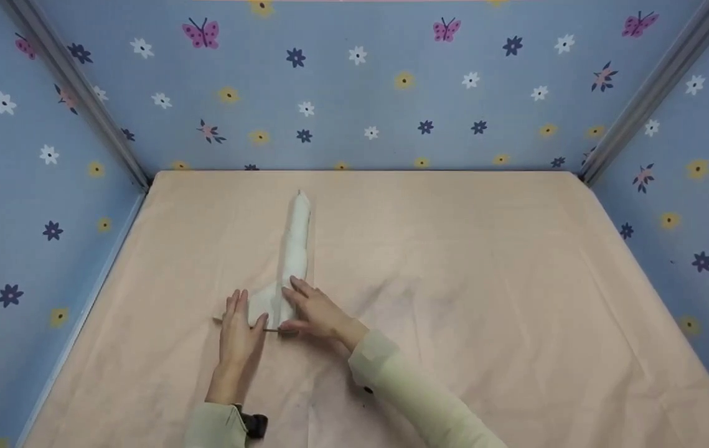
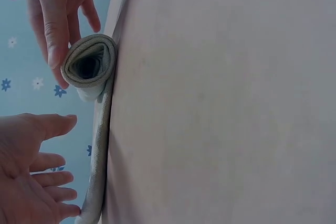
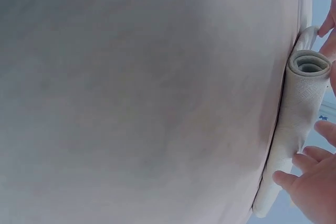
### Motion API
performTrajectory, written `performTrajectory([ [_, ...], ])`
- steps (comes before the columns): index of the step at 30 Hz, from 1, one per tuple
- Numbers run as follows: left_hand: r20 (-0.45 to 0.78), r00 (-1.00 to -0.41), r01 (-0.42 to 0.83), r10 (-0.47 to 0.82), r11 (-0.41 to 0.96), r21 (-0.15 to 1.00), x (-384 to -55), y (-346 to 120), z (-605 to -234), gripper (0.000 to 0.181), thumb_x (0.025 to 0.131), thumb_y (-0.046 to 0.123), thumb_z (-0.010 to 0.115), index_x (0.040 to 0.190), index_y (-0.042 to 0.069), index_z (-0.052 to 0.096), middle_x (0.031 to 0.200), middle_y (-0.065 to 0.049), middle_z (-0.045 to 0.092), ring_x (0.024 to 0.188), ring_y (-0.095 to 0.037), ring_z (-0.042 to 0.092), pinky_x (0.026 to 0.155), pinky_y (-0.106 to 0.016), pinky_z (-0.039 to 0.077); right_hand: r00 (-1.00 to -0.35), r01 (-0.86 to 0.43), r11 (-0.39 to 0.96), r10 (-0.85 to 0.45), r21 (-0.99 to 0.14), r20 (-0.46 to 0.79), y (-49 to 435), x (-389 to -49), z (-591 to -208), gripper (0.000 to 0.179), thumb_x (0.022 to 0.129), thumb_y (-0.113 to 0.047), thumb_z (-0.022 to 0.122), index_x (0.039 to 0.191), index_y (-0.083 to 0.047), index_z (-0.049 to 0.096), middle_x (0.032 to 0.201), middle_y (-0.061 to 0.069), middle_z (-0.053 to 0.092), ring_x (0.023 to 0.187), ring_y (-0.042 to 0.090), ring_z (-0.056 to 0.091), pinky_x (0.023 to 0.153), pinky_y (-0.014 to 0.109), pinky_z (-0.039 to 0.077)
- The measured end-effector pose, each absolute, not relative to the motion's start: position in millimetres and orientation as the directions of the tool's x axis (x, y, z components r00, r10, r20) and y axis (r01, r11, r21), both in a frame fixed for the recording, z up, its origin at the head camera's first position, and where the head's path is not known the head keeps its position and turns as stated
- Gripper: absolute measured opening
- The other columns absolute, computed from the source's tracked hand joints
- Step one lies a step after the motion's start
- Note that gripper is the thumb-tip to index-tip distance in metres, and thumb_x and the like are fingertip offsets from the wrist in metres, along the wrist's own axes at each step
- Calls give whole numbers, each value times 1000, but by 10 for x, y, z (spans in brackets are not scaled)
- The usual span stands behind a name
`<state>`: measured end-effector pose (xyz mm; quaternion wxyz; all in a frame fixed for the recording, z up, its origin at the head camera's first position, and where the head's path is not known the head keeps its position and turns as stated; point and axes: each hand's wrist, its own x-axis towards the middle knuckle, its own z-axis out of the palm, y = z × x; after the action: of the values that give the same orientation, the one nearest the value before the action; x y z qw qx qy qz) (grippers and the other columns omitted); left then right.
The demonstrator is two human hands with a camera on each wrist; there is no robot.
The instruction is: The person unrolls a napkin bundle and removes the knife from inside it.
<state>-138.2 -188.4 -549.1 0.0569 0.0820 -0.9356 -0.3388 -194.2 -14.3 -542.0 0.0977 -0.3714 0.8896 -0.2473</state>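
A thick white cloth, its weave showing, lies mostly wound into a long roll (image 1: 296, 239), with a short flat flap (image 1: 262, 303) on its left. The near end of the roll (image 2: 90, 61) shows its spiral layers. My left hand (image 1: 239, 339), fingers extended, lies along the flap's left side with the thumb near its front edge; the left wrist view shows the same hand (image 2: 26, 166) spread beside the flap. My right hand (image 1: 323, 314) rests its spread fingers on the roll's near part. In the right wrist view the fingertips (image 3: 286, 179) touch the roll's side.
The cloth lies on a table with a wrinkled peach tablecloth (image 1: 485, 249). Blue panels (image 1: 354, 81) with flowers and butterflies enclose the back and both sides, with grey posts (image 1: 74, 87) at the back corners. A black strap device (image 1: 256, 426) sits on the left wrist.
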Motion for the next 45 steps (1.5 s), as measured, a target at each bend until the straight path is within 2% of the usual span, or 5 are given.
performTrajectory([
  [6,25,-993,-80,-118,800,595,-1358,-1913,-5520,68,84,17,61,133,-12,24,140,-31,16,128,-45,10,99,-59,13,-705,-630,607,-709,-485,28,-182,-1940,-5400,70,83,-47,53,137,-8,33,144,13,21,132,23,17,104,41,22],
  [12,-53,-993,-117,-105,828,549,-1363,-1947,-5538,71,85,20,61,136,-9,21,142,-28,10,130,-43,4,101,-58,9,-709,-643,643,-705,-417,4,-238,-1928,-5387,70,84,-50,49,138,-11,31,145,9,21,133,20,15,104,43,21],
  [20,-77,-996,-82,-52,880,468,-1355,-1992,-5567,70,86,26,58,136,-9,22,141,-30,11,128,-46,6,97,-63,9,-705,-646,646,-709,-406,-8,-292,-1915,-5377,68,85,-51,48,139,-13,30,146,7,20,133,20,13,105,44,19],
  [29,-99,-995,-44,-6,920,390,-1319,-2017,-5572,66,90,31,50,137,-5,22,142,-26,15,127,-46,9,97,-63,9,-698,-656,642,-716,-396,-3,-313,-1918,-5414,69,85,-53,46,140,-15,29,146,7,19,133,22,12,103,48,19],
  [45,-179,-984,-79,-5,907,413,-1342,-2011,-5554,68,92,33,46,139,-4,15,143,-26,6,128,-46,1,98,-62,1,-696,-659,665,-716,-352,-49,-264,-1939,-5403,70,83,-57,44,138,-16,33,147,5,16,134,20,11,103,49,20],
])
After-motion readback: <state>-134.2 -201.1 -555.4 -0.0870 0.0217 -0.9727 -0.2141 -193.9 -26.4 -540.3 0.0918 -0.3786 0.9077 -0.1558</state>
